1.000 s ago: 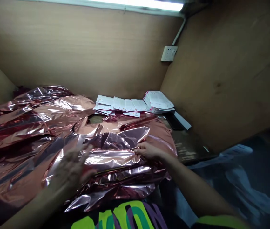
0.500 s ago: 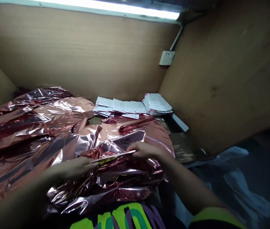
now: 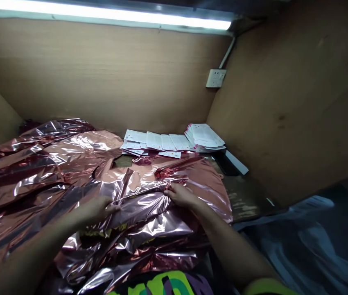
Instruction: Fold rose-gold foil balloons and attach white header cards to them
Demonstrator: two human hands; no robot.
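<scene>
A large heap of shiny rose-pink foil film (image 3: 35,196) spreads over the work surface and hangs down toward my body. My left hand (image 3: 102,209) grips a folded edge of this film near the middle of the view. Farther right, my right hand (image 3: 178,194) pinches the same edge, and creases fan out from its fingertips. Between the two hands the edge runs as a nearly straight, taut line. Whether anything lies under the fold cannot be made out.
Along the back wall lie white printed cards (image 3: 154,140) in overlapping rows, with a thicker stack (image 3: 204,135) at their right. A dark flat object (image 3: 226,164) and a white strip (image 3: 237,162) lie beside it. A socket (image 3: 216,78) is on the wall. Clear plastic (image 3: 309,241) hangs at lower right.
The thin flat piece that showed between my hands is no longer visible; foil covers that spot. My left hand has shifted slightly left and the film's edge is now pulled taut.
</scene>
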